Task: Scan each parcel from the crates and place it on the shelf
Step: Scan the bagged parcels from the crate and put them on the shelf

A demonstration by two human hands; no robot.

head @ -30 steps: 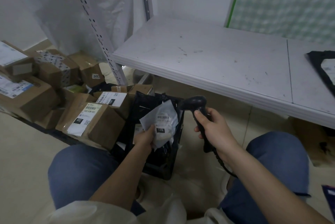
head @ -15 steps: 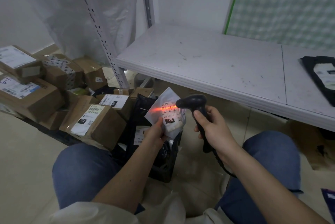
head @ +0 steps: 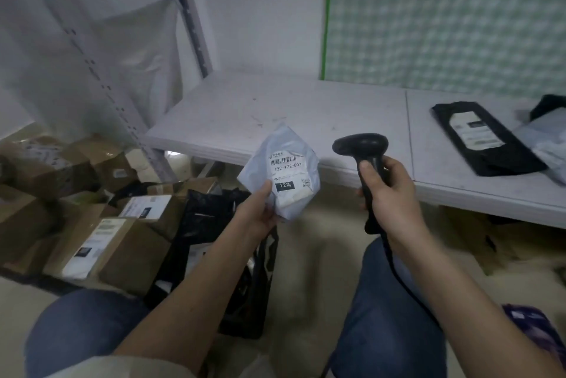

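Pale grey plastic mailer parcel (head: 283, 174), label facing up, pinched at lower corner by left hand (head: 260, 209); right hand (head: 387, 191) wrapped round black handheld barcode scanner (head: 364, 160); white metal shelf (head: 306, 114) behind.

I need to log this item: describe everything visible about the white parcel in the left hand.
The white parcel is a soft, crinkled pale plastic mailer, tilted so one corner points up. Its white label faces the camera, with a barcode, the printed number 122-122-007, a black tag reading 122 and a small QR code. The left hand pinches its lower left edge, holding it in the air before the shelf, beside the scanner.
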